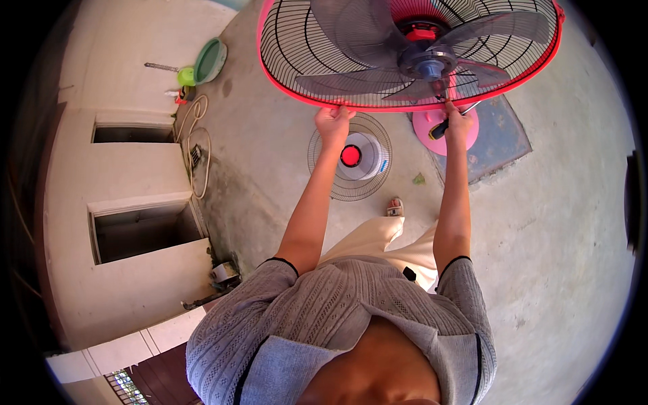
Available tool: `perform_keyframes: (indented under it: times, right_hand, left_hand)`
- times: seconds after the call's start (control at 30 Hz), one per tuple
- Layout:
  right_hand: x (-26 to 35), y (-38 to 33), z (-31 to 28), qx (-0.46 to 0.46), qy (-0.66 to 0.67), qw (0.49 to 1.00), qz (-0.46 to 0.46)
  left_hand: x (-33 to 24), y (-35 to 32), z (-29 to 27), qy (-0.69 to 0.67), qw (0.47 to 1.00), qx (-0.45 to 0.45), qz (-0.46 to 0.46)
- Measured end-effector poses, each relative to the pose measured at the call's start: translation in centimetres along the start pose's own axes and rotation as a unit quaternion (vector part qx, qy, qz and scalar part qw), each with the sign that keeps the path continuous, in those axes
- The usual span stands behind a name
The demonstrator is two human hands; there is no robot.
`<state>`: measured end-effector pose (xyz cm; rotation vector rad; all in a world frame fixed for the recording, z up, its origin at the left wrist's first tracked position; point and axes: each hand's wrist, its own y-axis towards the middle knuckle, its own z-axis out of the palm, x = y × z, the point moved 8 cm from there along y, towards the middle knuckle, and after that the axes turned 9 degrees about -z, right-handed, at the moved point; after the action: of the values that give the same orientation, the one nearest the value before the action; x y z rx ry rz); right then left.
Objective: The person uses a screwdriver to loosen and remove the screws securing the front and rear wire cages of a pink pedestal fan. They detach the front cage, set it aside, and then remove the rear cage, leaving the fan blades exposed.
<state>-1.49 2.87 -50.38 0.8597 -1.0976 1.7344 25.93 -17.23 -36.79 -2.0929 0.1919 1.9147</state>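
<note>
In front of me stands a fan with grey see-through blades (361,40) and a black wire rear grille (283,50), edged by a pink rim (297,96). My left hand (333,126) pinches the lower edge of this rim. Further right, my right hand (459,124) has its fingertips at the same rim and also holds a screwdriver with a black and yellow handle (438,130); its shaft points up to the right. Below the fan is its round pink base (426,140). A loose wire front grille (327,187) with a red centre lies over a white tub (370,162).
The base stands partly on a dark square slab (503,145) in the concrete floor. Along the left wall are a coiled hose (206,148), a green basin (210,61) and a light green scoop (186,76). Two recessed openings (145,233) are in that wall. A leaf (419,179) lies near my foot.
</note>
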Motion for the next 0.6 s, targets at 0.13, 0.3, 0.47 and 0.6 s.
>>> perform_keyframes:
  times: [0.13, 0.3, 0.47, 0.6]
  right_hand:
    - [-1.2, 1.1, -0.5, 0.001, -0.008, 1.000, -0.002]
    - [-1.9, 1.9, -1.0, 0.011, -0.039, 0.999, -0.023]
    - [-1.5, 1.0, -0.5, 0.017, 0.004, 1.000, -0.010]
    - [-1.6, 1.0, -0.7, 0.015, 0.012, 1.000, 0.005]
  left_hand:
    - [0.2, 0.1, 0.0, 0.027, 0.999, -0.029, 0.015]
    - [-0.2, -0.2, 0.4, 0.017, 0.999, -0.033, 0.022]
    - [-1.0, -0.9, -0.3, 0.014, 1.000, -0.018, -0.017]
    - [-3.7, -1.1, -1.3, -0.044, 0.996, 0.004, 0.072]
